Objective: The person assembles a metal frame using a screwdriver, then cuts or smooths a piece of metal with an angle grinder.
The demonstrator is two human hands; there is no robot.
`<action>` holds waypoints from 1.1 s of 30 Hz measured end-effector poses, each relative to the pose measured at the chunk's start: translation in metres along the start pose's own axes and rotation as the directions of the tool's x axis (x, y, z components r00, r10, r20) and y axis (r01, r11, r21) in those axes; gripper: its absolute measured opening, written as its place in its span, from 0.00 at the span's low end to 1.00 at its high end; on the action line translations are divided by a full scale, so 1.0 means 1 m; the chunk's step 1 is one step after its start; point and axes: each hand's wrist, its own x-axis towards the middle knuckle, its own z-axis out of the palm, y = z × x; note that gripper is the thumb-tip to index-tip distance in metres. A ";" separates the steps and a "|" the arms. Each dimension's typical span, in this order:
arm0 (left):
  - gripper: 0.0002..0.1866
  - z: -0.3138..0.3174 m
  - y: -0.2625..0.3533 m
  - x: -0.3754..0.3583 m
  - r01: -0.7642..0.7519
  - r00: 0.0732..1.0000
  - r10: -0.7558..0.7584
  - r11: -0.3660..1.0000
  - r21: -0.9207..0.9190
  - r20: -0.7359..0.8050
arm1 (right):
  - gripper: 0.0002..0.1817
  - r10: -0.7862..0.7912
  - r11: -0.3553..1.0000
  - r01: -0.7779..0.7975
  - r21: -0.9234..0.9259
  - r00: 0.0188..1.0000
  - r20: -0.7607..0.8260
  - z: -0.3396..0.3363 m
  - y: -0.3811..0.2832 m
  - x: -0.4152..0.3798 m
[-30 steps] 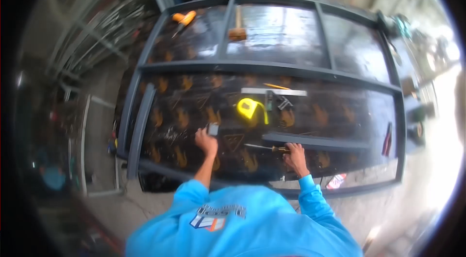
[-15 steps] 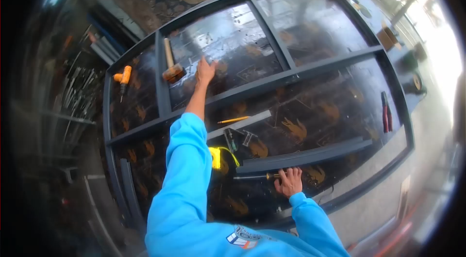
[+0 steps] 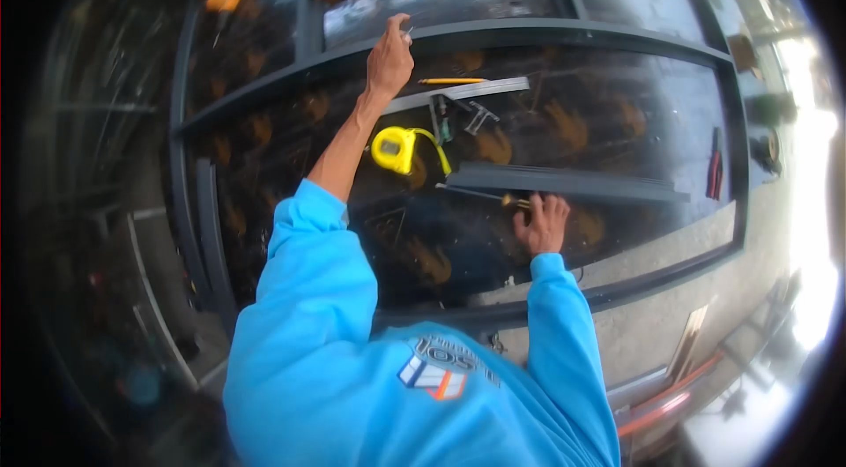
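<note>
Had the left hand (image 3: 390,64) stretched up by the middle rail (image 3: 502,27) of the grey frame (image 3: 742,159), fingers bent, with maybe something tiny at the tips, but honestly couldn't tell what, or even be sure of a grip. Couldn't tell about contact with the rail either. Had the right hand (image 3: 545,226) closed round the handle end of a screwdriver (image 3: 514,201), low over the dark surface (image 3: 634,88), blade pointing left and just beside a loose metal bar (image 3: 564,181). Saw the yellow tape measure (image 3: 393,150) lying just beyond and left of the screwdriver tip, tongue partly out and curving round to the near end of that bar, so would've half expected a snag there. Would've worried most about the screwdriver: with eyes on the far reach, could easily have let the tip swing and scratch the bar or shove the tape. If really holding something tiny up there, could also have lost it on that dark, patterned background with one loose pinch. Noticed the pencil (image 3: 452,80) and ruler (image 3: 480,92) right beside the left wrist too, so could've knocked both out of place with one careless sweep.
</note>
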 end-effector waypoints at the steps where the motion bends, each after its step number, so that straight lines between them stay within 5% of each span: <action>1: 0.13 -0.039 -0.002 -0.042 0.096 0.995 -0.097 0.993 -0.068 -0.017 | 0.28 -0.031 1.000 0.031 -0.004 0.999 -0.043 0.000 -0.001 0.002; 2: 0.13 -0.081 -0.004 -0.083 0.175 0.983 -0.181 0.974 -0.146 -0.028 | 0.29 -0.030 0.999 0.030 -0.016 0.999 -0.042 0.003 0.000 0.000; 4: 0.15 -0.123 -0.065 -0.175 0.211 0.961 -0.190 0.973 0.090 -0.200 | 0.29 -0.027 1.000 0.026 -0.016 0.998 -0.056 0.002 -0.001 -0.001; 6: 0.15 -0.144 -0.050 -0.244 0.399 0.882 -0.304 0.887 0.230 -0.360 | 0.28 -0.022 0.999 0.020 -0.029 0.997 -0.076 0.002 -0.003 -0.001; 8: 0.21 -0.137 -0.022 -0.291 0.567 0.781 -0.527 0.824 0.024 -0.335 | 0.28 0.011 0.999 -0.012 -0.030 0.999 -0.049 0.001 -0.006 -0.003; 11: 0.30 -0.084 0.008 -0.323 0.479 0.851 -0.486 0.874 -0.084 -0.201 | 0.27 0.028 0.998 -0.017 0.056 0.979 -0.202 0.014 -0.006 -0.014; 13: 0.31 -0.062 0.035 -0.306 0.390 0.912 -0.403 0.909 -0.147 -0.070 | 0.27 0.034 0.996 -0.010 0.090 0.964 -0.265 0.004 -0.027 -0.024; 14: 0.31 -0.073 0.060 -0.287 0.525 0.833 -0.553 0.794 -0.308 -0.004 | 0.28 0.047 0.993 -0.014 0.114 0.955 -0.291 -0.001 -0.035 -0.035; 16: 0.24 -0.053 0.024 -0.273 0.581 0.770 -0.598 0.802 -0.142 -0.223 | 0.26 0.193 0.967 -0.143 0.209 0.950 -0.244 -0.004 -0.063 -0.058; 19: 0.14 -0.080 0.006 -0.249 0.591 0.694 -0.680 0.350 -0.727 0.237 | 0.23 0.348 0.813 -0.200 0.547 0.920 -0.181 -0.018 -0.147 -0.083; 22: 0.15 -0.118 -0.018 -0.221 0.533 0.694 -0.589 0.035 -0.845 0.414 | 0.22 0.298 0.715 -0.332 0.616 0.941 0.160 -0.025 -0.224 -0.080; 24: 0.14 -0.141 -0.048 -0.202 0.480 0.740 -0.481 -0.113 -0.870 0.471 | 0.22 0.283 0.675 -0.368 0.639 0.929 0.237 -0.002 -0.260 -0.074; 26: 0.13 -0.167 -0.076 -0.183 0.539 0.722 -0.465 -0.087 -0.838 0.513 | 0.23 0.291 0.563 -0.456 0.689 0.890 0.351 0.016 -0.291 -0.064; 30: 0.12 -0.198 -0.135 -0.169 0.600 0.701 -0.445 -0.054 -0.798 0.557 | 0.25 0.318 0.521 -0.430 0.738 0.900 0.300 0.042 -0.355 -0.039; 33: 0.11 -0.208 -0.169 -0.155 0.626 0.679 -0.418 -0.099 -0.774 0.603 | 0.25 0.390 0.309 -0.595 0.742 0.791 0.472 0.042 -0.391 -0.016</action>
